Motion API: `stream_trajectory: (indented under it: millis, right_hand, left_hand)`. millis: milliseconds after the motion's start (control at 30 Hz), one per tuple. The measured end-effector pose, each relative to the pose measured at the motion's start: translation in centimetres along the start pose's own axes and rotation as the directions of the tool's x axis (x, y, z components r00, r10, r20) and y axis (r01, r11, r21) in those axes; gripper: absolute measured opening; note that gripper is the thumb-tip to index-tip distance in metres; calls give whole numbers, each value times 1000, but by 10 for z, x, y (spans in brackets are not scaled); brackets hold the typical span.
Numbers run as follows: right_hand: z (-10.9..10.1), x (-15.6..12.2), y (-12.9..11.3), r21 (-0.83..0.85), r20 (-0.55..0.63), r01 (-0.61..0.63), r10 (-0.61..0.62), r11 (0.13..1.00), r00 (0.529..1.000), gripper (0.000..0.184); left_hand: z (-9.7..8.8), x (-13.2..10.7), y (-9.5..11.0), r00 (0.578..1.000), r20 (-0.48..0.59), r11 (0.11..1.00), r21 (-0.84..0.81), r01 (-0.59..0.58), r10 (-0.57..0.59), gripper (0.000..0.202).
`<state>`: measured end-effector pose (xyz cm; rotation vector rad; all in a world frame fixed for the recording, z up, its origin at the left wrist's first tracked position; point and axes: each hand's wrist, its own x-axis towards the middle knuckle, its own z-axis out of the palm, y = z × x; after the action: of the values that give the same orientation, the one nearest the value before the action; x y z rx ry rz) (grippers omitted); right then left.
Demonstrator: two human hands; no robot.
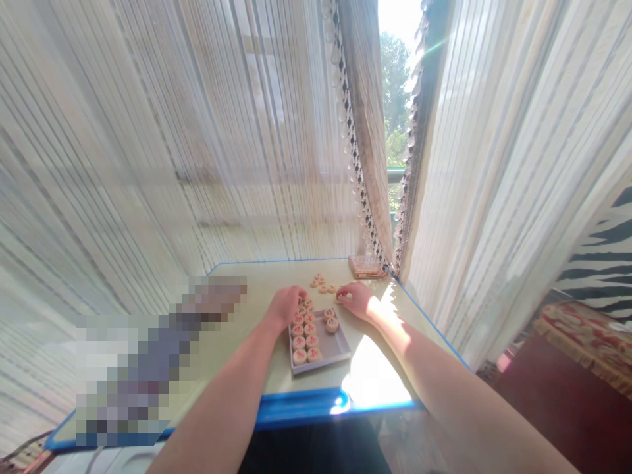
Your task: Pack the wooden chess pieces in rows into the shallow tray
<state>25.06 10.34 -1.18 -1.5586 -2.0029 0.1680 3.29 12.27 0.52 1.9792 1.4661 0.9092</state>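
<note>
A shallow grey tray (340,347) lies on the pale table (237,342) and holds two rows of round wooden game pieces (305,339) with red marks. My left hand (285,306) rests at the tray's far left corner, fingers curled over the pieces there. My right hand (356,299) lies just beyond the tray's far right corner, fingers pinched on one loose piece (342,298). Several more loose pieces (322,284) lie on the table behind the hands.
A small flat box (364,266) sits at the table's far right corner by the curtains. The table has a blue edge (296,407). A blurred-out patch (158,362) covers the left side. Sheer curtains surround the table; a zebra-print cushion (605,257) is at right.
</note>
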Motion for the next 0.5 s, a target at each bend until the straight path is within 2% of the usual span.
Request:
stream_trajectory:
  millis: [67, 167, 267, 367, 433, 500]
  right_hand:
    - [1, -1, -2, -4, -25, 9, -9, 1000, 1000, 23]
    - [2, 0, -1, -14, -69, 38, -39, 999, 997, 29]
    - [5, 4, 6, 0, -50, -14, 14, 1000, 999, 38]
    - [7, 9, 12, 37, -24, -106, 107, 994, 994, 41]
    - [9, 11, 13, 58, -17, -104, 105, 993, 994, 41]
    - [10, 10, 12, 52, -1, -63, 63, 997, 998, 38]
  left_hand:
    - [1, 5, -6, 998, -19, 992, -113, 58, -61, 39]
    - [1, 13, -11, 989, -41, 979, -151, 137, -144, 37]
    - [0, 16, -13, 984, -56, 984, -75, 164, -169, 35]
    - [0, 16, -13, 993, -54, 993, 52, 107, -104, 34]
    - [0, 16, -12, 997, -41, 993, 99, 68, -64, 34]
    - [-3, 18, -9, 995, 8, 986, 135, 97, -99, 32]
